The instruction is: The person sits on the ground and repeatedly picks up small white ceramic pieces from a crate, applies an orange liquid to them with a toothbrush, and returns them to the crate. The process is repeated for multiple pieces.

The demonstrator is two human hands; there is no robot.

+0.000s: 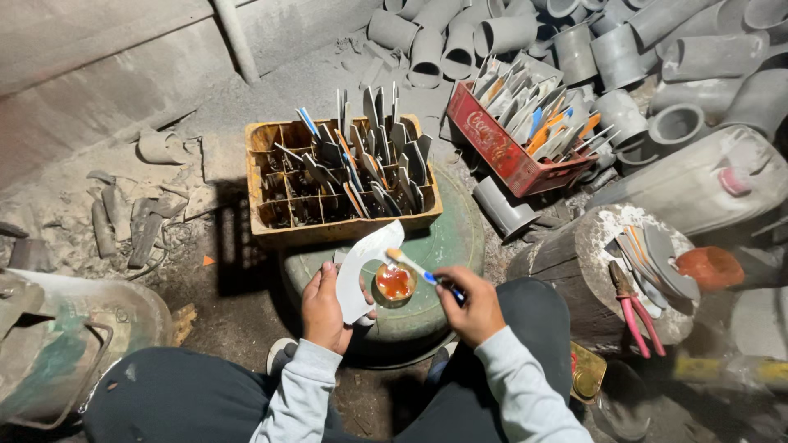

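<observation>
My left hand (324,310) grips a curved, pale grey blade-shaped piece (361,267) by its lower end, holding it upright over a green drum lid (447,238). My right hand (469,308) holds a toothbrush (419,268) with a blue handle. Its bristle end points left, just above a small round tin of orange-red paste (395,282) that sits on the lid between my hands.
A yellow crate (271,217) and a red crate (492,148) hold several similar grey pieces. Grey pipe sections (607,49) are piled behind. A wooden stump (566,262) at right carries pink-handled pliers (634,312) and more cut pieces. A metal can (57,344) stands at left.
</observation>
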